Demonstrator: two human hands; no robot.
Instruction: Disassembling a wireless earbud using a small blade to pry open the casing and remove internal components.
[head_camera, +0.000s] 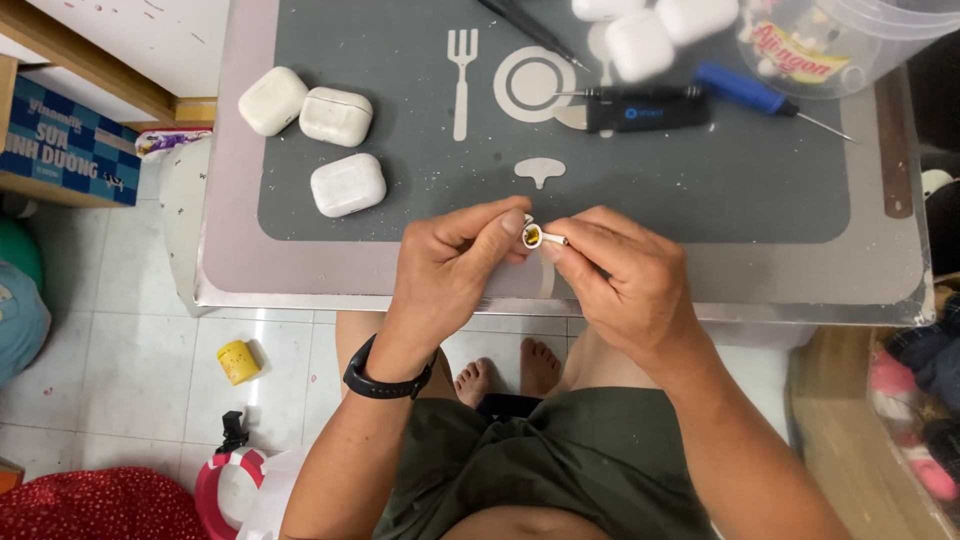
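White plastic earbud (533, 236) pinched between both hands just above near edge of table (300, 290), roughly at its midline. Left hand (455, 270) closed narrowly on rounded head end, thumb and forefinger wrapped about it, open yellowish inside turned up toward camera. Right hand (625, 280) closed on stem end, fingertips (552, 250) touching thin stalk. Long axis lay left to right, head toward left hand, stem toward right; both hands equally near, meeting at earbud. Black wristband (385, 380) worn on left wrist. Farther off on grey mat (700, 190): three white charging cases (347, 184) to left, well apart from hands. Beyond, black and blue screwdrivers (690, 100), more white cases (640, 45), clear tub (850, 45) at far right.
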